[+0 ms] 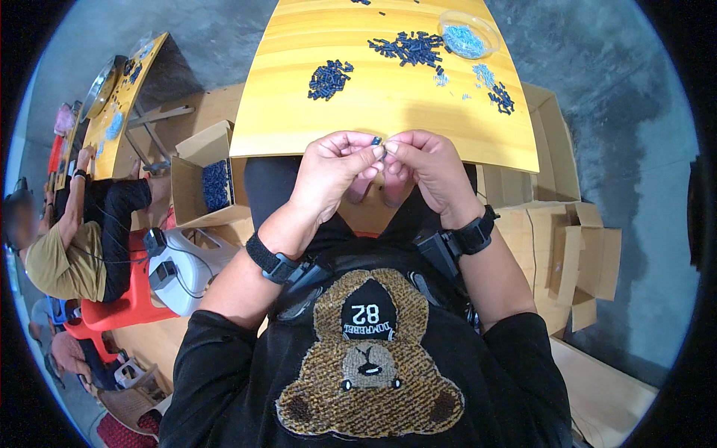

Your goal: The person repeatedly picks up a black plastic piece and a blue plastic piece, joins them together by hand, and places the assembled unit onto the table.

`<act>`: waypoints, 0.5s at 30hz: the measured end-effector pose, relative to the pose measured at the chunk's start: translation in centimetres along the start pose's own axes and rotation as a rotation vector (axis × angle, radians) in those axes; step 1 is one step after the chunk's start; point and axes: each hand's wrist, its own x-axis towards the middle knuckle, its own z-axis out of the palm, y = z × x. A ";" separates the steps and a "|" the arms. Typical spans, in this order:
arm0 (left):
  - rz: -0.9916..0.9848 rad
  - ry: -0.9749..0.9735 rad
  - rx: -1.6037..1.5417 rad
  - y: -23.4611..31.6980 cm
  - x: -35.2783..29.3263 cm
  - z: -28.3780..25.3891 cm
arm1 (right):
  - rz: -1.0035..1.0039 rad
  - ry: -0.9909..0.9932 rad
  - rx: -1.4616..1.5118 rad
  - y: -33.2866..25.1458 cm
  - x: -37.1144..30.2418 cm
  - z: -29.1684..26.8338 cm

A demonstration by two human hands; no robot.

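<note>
My left hand [333, 166] and my right hand [431, 165] meet at the near edge of the yellow wooden table [280, 112]. Thumb and fingers of the left one pinch a small dark piece [376, 141], whose exact kind is too small to make out. The right fingertips are pinched together right beside it; whatever they hold is hidden. Beyond my hands lie a round pile of small black pieces [328, 80], a wider black pile [412, 49] and a smaller black pile [502, 98]. Tiny pale blue pieces [484, 74] are scattered near the last one.
A clear round dish [494, 45] with light blue pieces stands at the table's far right. Left of the table, an open carton [196, 179] contains dark pieces. Open cartons [586, 257] sit at right. Another person [78, 239] works at a second table [123, 119] on the left.
</note>
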 end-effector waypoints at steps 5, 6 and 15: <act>-0.169 -0.036 -0.100 1.1 -0.3 0.5 | -0.138 0.080 -0.059 -0.8 -0.3 -0.4; -0.172 -0.052 -0.105 1.2 -0.3 0.4 | -0.176 0.102 -0.112 -0.9 -0.4 -0.4; -0.189 -0.095 -0.086 1.3 -0.9 -0.1 | -0.224 0.115 -0.144 -1.3 -0.7 1.5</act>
